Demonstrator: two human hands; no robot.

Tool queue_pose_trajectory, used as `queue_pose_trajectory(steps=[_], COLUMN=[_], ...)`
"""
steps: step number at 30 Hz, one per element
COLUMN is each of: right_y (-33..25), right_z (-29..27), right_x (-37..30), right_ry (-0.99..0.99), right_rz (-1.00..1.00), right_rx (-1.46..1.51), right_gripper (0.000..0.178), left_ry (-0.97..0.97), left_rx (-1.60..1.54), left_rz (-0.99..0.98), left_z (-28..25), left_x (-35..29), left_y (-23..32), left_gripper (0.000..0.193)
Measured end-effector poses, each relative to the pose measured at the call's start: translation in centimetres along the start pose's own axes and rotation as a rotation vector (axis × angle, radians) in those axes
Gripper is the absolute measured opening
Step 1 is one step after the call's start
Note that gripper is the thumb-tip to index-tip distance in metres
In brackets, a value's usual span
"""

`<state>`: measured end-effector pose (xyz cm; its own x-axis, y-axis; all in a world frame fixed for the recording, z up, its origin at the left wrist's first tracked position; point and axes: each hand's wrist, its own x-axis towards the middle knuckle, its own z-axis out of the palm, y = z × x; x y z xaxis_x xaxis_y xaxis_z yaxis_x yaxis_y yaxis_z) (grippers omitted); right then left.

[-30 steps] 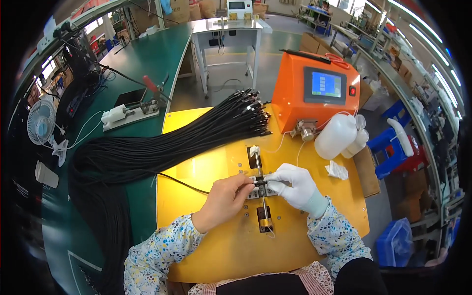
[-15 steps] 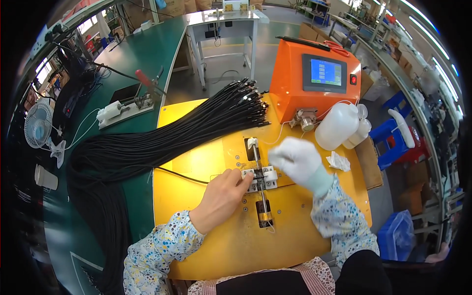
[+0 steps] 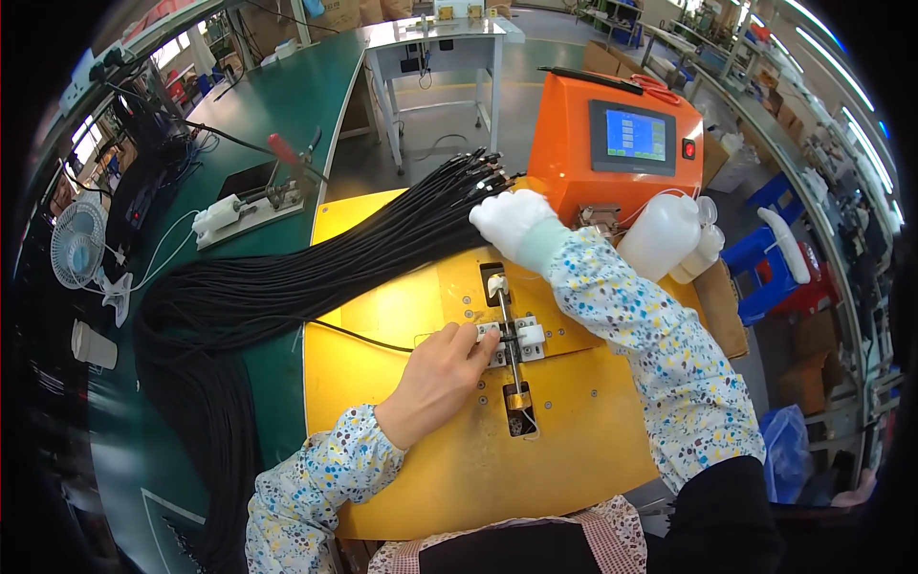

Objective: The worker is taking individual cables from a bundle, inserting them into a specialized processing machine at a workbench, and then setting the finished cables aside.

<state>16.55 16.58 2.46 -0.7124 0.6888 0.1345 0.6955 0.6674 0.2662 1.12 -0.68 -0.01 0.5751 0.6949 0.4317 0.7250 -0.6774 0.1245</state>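
Note:
My bare left hand is closed, its fingertips pressed at the small white clamping fixture on the yellow machine plate. A single black cable runs from the left into its grip. Across the fixture lies a thin metal rod, set over slots in the plate. My right hand, in a white glove, is at the loose ends of a thick bundle of black cables. Its fingers are curled together, and whatever they hold is hidden by the glove.
An orange control box with a screen stands behind my right hand, white plastic bottles beside it. On the green bench at left sit a red-handled toggle clamp, a small fan and a white cup.
My gloved right hand has moved away from beside the fixture, up and left to the cable ends. My left hand stays at the fixture.

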Motion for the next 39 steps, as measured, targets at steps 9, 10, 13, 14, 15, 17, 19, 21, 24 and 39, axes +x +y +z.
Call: queue_pose_trajectory(steps=[9,10,13,14,15,17,19,21,24,39], right_y=[-2.5,-2.7,-2.9,-2.8,-2.8,-2.7,-2.7,-2.7,-2.9,-5.1], right_z=[-6.8,-6.9,-6.2,-5.8,-5.8,-5.7,-5.2,-4.8,-4.9,-3.7], right_x=[-9.2,-9.9,-11.0,-11.1,-11.2,-11.2,-11.0,-10.9,-11.3,-13.6], right_ry=[0.475,0.482,0.486,0.484,0.486,0.485,0.501,0.519,0.508,0.129], right_rz=[-0.033,-0.001,0.077,0.118,0.118,0.139,0.147,0.151,0.226,0.268], right_rx=[0.44,0.526,0.629,0.642,0.646,0.702,0.715,0.725,0.816,1.232], right_gripper=[0.015,0.016,0.017,0.015,0.015,0.013,0.013,0.013,0.011,0.009], left_ry=[0.037,0.049,0.043,0.086,0.131,0.111,0.093,0.068,-0.024,-0.032], left_rx=[-0.103,-0.111,-0.141,-0.154,-0.162,-0.175,-0.194,-0.161,-0.092,-0.644], left_rz=[-0.054,-0.08,-0.14,-0.147,-0.155,-0.155,-0.153,-0.097,-0.117,-0.368], left_z=[0.6,0.6,0.5,0.6,0.5,0.4,0.6,0.6,-1.6,-1.4], left_x=[-0.3,-0.3,0.0,0.2,0.3,0.2,0.0,0.0,0.3,1.3], left_y=[-0.7,-0.7,-0.9,-1.0,-1.1,-1.4,-1.7,-1.8,-0.9,0.6], left_gripper=[0.042,0.042,0.038,0.033,0.028,0.024,0.019,0.016,0.017,0.009])
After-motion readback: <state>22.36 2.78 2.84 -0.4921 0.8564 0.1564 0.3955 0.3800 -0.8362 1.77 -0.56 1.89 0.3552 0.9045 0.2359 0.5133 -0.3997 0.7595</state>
